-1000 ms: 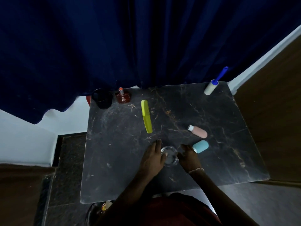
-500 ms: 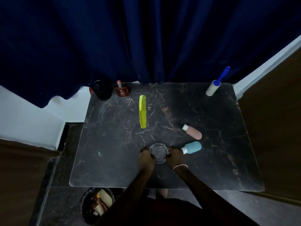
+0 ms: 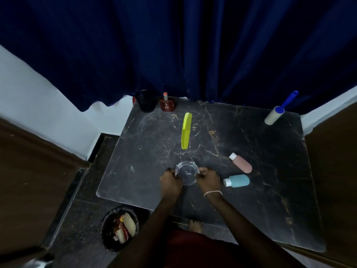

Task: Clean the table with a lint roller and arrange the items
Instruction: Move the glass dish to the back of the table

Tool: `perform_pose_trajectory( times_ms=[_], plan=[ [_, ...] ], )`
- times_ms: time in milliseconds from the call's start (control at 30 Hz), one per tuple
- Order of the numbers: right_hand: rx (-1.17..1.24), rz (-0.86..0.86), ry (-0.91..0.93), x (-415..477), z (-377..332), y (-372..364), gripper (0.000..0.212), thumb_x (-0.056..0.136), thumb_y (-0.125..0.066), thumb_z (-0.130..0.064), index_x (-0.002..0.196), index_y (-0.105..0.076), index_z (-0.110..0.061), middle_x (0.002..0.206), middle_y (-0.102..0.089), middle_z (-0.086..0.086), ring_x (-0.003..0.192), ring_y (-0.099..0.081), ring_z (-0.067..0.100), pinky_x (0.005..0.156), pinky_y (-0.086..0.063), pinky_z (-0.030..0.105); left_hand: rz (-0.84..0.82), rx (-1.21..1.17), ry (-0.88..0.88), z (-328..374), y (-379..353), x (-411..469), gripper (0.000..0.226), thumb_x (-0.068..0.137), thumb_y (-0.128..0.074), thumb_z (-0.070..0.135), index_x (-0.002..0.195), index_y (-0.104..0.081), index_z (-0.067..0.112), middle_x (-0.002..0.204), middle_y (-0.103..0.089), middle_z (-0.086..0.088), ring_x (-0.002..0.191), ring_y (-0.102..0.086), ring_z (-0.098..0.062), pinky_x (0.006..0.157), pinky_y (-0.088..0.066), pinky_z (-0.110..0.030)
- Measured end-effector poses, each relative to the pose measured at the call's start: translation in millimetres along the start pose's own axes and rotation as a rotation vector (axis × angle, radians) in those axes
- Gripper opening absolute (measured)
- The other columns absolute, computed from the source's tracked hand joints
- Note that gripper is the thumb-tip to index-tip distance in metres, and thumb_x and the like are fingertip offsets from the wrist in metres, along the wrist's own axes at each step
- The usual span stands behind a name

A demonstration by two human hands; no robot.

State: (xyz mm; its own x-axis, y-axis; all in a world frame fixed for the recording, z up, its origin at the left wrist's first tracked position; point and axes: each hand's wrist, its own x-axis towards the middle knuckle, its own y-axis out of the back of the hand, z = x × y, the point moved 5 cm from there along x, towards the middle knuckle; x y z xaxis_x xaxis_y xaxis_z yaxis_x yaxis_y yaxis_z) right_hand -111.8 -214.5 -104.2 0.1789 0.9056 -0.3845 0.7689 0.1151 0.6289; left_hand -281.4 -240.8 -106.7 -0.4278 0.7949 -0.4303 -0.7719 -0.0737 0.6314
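Lint roller (image 3: 274, 116) lay untouched at the surface's (image 3: 146, 151) two o'clock corner. Both grips, left hand (image 3: 170, 181) and right hand (image 3: 209, 178), had closed on the glass ashtray (image 3: 187, 172) and apparently raised it since a second earlier, so clearing items likely came first.

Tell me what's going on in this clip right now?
A person stands at a dark marble table and holds a clear glass dish between the left hand and the right hand near the front edge. The lint roller lies untouched at the far right corner. A yellow comb, a pink bottle and a blue bottle lie scattered, with bits of debris between them. A bin sits on the floor.
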Motion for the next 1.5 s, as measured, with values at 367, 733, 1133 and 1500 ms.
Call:
perform_pose_trajectory(
  times_ms=[367,733,1133,1500],
  plan=[
    [0.069,0.004,0.022,29,-74,-47,0.017,0.081,-0.065,-0.008,0.092,-0.076,-0.013,0.089,-0.078,0.009,0.089,-0.074,0.026,0.079,-0.057,0.028,0.058,-0.202,0.060,-10,64,63,0.014,0.088,-0.069,0.003,0.099,-0.077,0.002,0.097,-0.080,-0.020,0.092,-0.078,-0.034,0.083,-0.065,-0.050],
    [0.019,0.005,0.043,81,-180,-123,0.017,0.080,-0.061,-0.007,0.089,-0.075,-0.007,0.091,-0.076,0.016,0.091,-0.071,0.034,0.081,-0.057,0.040,0.005,-0.229,0.039,-24,139,177,0.019,0.082,-0.073,-0.002,0.100,-0.078,-0.001,0.099,-0.079,-0.023,0.094,-0.078,-0.037,0.086,-0.064,-0.053],
    [0.031,-0.009,-0.013,137,-231,-188,0.020,0.079,-0.066,-0.010,0.094,-0.078,-0.011,0.095,-0.078,0.013,0.092,-0.073,0.030,0.082,-0.058,0.033,-0.014,0.023,-0.047,-19,177,275,0.017,0.084,-0.071,0.003,0.097,-0.080,-0.004,0.096,-0.078,-0.028,0.096,-0.076,-0.040,0.085,-0.060,-0.043],
    [0.069,-0.043,-0.048,177,-237,-220,0.020,0.081,-0.067,-0.006,0.096,-0.080,-0.007,0.096,-0.078,0.014,0.094,-0.073,0.026,0.084,-0.057,0.035,-0.102,0.011,0.020,-28,170,334,0.022,0.089,-0.064,0.007,0.103,-0.076,-0.003,0.102,-0.078,-0.026,0.100,-0.077,-0.038,0.090,-0.062,-0.048]
  ],
)
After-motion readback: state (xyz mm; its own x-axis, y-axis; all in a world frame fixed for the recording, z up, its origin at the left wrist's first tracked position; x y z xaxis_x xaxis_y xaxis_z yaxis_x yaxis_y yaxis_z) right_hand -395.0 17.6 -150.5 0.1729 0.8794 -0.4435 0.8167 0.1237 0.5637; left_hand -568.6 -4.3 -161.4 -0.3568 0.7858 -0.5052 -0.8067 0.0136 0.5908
